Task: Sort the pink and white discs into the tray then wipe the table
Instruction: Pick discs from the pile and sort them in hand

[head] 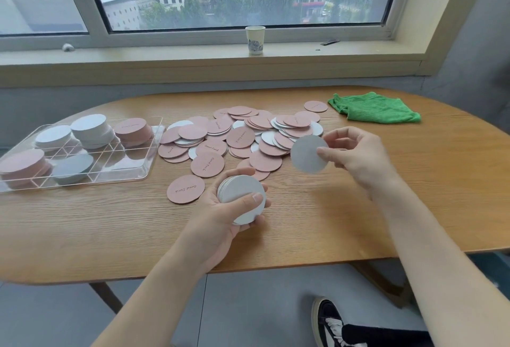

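One round white card disc (307, 157) is pinched in the right hand (354, 153) above the wooden desk's (414, 181) middle, the left hand (220, 217) grips a white disc stack (240, 199), mixed discs (242, 134) lie beyond, clear tray (143, 164) at the left edge.

one tray (154, 126), one cloth (375, 108), one cup (255, 40).

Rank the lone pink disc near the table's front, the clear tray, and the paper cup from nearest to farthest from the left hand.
From the left hand:
1. Lone pink disc, just to its left on the table.
2. Clear tray, farther left.
3. Paper cup, far back on the windowsill.
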